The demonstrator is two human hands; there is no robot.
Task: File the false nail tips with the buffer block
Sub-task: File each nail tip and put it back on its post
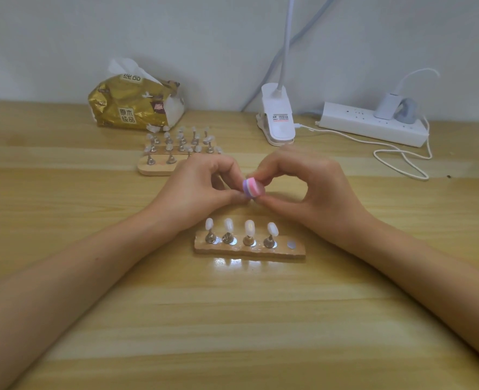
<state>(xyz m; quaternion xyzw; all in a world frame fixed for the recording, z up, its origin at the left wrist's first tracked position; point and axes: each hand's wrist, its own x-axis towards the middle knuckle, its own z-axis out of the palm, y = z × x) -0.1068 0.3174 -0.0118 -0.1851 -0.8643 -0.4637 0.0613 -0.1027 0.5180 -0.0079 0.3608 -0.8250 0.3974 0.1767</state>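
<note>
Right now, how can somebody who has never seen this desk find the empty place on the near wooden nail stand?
Start at the two hands, left hand and right hand, in the middle of the wooden desk. Just below them lies the near wooden stand with four nail tips on metal holders. The empty place is the bare silver disc at its right end, the only one with no holder.

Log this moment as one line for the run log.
right hand: holds buffer block | left hand: pinched against block, tip hidden | near stand: four nail tips, fifth spot empty
</note>
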